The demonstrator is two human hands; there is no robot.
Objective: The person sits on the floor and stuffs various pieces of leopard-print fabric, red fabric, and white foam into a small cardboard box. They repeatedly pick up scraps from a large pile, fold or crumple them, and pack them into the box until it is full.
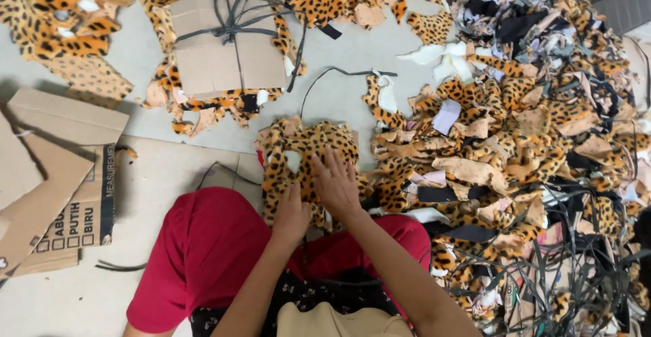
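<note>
One head camera looks steeply down, close over the lap, probably floor-level work.

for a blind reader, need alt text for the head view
Both hands, left hand and right hand, press on a small stack of leopard-print fabric pieces on the floor. A large heap of fabric scraps lies to the right, a tied cardboard bundle beyond.

the pale grey concrete floor (352, 72) carries a big heap of leopard-print fabric scraps (536, 140) at right. a cardboard-topped bundle tied with dark strap (227, 45) lies at top, flattened brown cardboard boxes (54, 174) at left, and a small stack of leopard-print pieces (305, 157) in the middle.
</note>
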